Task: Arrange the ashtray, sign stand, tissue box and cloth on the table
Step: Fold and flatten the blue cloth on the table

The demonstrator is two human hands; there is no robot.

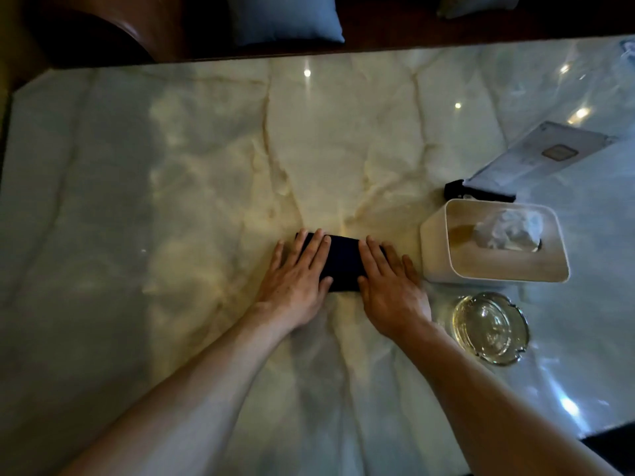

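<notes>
A dark folded cloth lies flat near the middle of the marble table. My left hand rests flat on its left end, and my right hand lies flat on its right end, fingers spread. To the right stands a white tissue box with a tissue poking up. In front of it sits a clear glass ashtray. Behind the box, a sign stand with a black base leans away.
A dark wooden bench runs along the table's far edge with a blue cushion on it, and a second cushion at the top right. The table's right corner edge shows at the lower right.
</notes>
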